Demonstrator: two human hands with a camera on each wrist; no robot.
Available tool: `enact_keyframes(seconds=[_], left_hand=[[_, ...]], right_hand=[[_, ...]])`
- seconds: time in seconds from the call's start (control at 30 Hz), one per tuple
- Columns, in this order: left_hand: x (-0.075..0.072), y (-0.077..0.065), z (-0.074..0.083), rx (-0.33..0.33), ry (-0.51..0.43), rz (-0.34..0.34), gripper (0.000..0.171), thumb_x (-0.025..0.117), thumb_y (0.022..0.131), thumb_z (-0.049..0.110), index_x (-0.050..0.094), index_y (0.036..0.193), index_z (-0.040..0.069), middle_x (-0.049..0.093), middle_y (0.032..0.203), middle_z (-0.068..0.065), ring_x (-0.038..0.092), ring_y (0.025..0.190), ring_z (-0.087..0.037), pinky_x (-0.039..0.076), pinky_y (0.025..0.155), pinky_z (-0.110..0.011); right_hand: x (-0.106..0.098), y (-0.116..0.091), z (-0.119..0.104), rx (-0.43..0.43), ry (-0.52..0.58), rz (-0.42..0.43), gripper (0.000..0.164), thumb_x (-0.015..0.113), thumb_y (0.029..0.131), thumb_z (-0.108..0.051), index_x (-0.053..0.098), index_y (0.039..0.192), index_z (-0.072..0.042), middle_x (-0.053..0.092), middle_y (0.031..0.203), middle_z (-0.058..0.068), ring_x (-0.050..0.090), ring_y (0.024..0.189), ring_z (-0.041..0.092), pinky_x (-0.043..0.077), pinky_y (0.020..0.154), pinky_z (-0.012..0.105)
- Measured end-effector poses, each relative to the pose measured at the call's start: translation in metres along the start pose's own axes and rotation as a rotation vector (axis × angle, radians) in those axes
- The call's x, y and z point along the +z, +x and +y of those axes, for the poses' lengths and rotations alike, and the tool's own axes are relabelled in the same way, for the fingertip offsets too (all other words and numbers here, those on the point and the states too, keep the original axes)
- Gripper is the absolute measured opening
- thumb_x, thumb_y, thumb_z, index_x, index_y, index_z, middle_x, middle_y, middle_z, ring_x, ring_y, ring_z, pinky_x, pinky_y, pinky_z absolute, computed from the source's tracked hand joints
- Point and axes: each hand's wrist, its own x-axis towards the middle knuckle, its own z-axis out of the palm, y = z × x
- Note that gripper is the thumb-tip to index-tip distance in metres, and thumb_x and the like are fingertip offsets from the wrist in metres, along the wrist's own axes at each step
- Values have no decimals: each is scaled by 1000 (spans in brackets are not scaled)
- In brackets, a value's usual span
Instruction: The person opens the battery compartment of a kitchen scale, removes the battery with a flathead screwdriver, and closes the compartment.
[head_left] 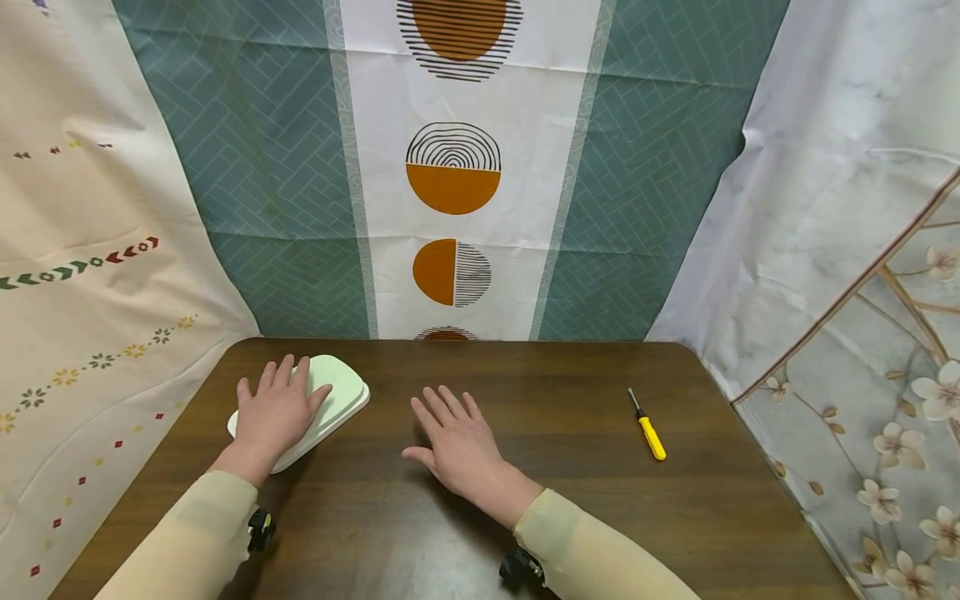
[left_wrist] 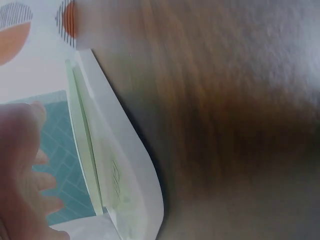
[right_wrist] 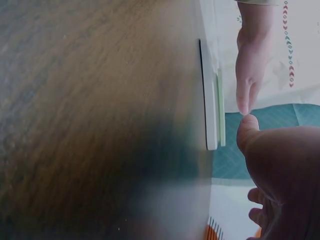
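At the left of the table lies a flat, rounded-corner plastic thing (head_left: 339, 385), with a pale green top plate and a wider white base. A narrow gap runs between plate and base in the left wrist view, where its white base (left_wrist: 142, 182) shows from the side. My left hand (head_left: 273, 410) is over it with fingers spread, hiding much of its top; the left wrist view shows the palm apart from the green plate. My right hand (head_left: 462, 448), fingers straight and thumb out, is above the middle of the table and holds nothing.
A screwdriver (head_left: 651, 435) with a yellow handle lies on the right side of the brown wooden table (head_left: 360, 533), its tip toward the back. Patterned cloths hang behind the table (head_left: 630, 167) and along both sides.
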Motion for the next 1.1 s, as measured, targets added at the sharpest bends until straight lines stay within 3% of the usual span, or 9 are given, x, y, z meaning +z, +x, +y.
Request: enact_keyframes(seconds=[0.73, 1.1], left_hand=[[1, 3, -38, -96, -103, -91, 86, 42, 117, 59, 30, 166, -11, 27, 165, -44, 24, 151, -67, 16, 109, -91], [4, -1, -49, -131, -140, -157, 91, 35, 116, 62, 24, 166, -13, 26, 164, -46, 26, 147, -70, 20, 108, -90]], right_hand=[[7, 7, -17, -21, 17, -52, 80, 40, 111, -71, 36, 175, -24, 33, 180, 5, 28, 166, 27, 27, 132, 54], [9, 10, -27, -43, 20, -66, 78, 41, 112, -69, 38, 174, -23, 36, 178, 5, 35, 164, 26, 32, 130, 53]])
